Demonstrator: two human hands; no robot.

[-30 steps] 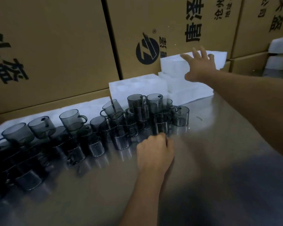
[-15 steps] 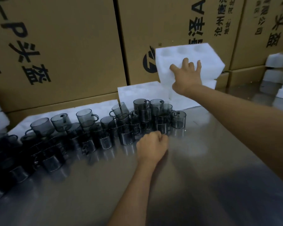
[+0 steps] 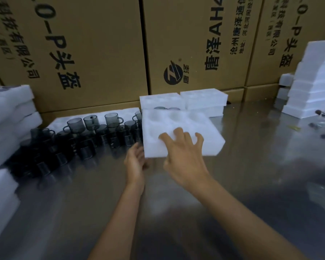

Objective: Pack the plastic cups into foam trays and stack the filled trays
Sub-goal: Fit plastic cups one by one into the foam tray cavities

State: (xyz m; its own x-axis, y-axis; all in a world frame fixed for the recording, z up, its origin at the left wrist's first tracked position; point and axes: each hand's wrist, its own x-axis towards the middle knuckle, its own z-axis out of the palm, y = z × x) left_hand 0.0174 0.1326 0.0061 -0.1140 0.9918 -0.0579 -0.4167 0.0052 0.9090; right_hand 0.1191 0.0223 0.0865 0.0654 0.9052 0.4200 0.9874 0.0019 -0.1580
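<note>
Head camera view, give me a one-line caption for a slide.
Right hand grips an empty foam tray over the steel table beside smoky plastic cups; left hand open.

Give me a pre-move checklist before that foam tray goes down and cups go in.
1. Right hand grips the tray: ok.
2. Tray pockets face up and hold nothing: ok.
3. Left hand free, beside the tray's near left corner: ok.
4. Bare table in front to set the tray on: ok.
5. Cups close by, left of the tray: ok.
6. Tray clear of the table: cannot tell.
</note>
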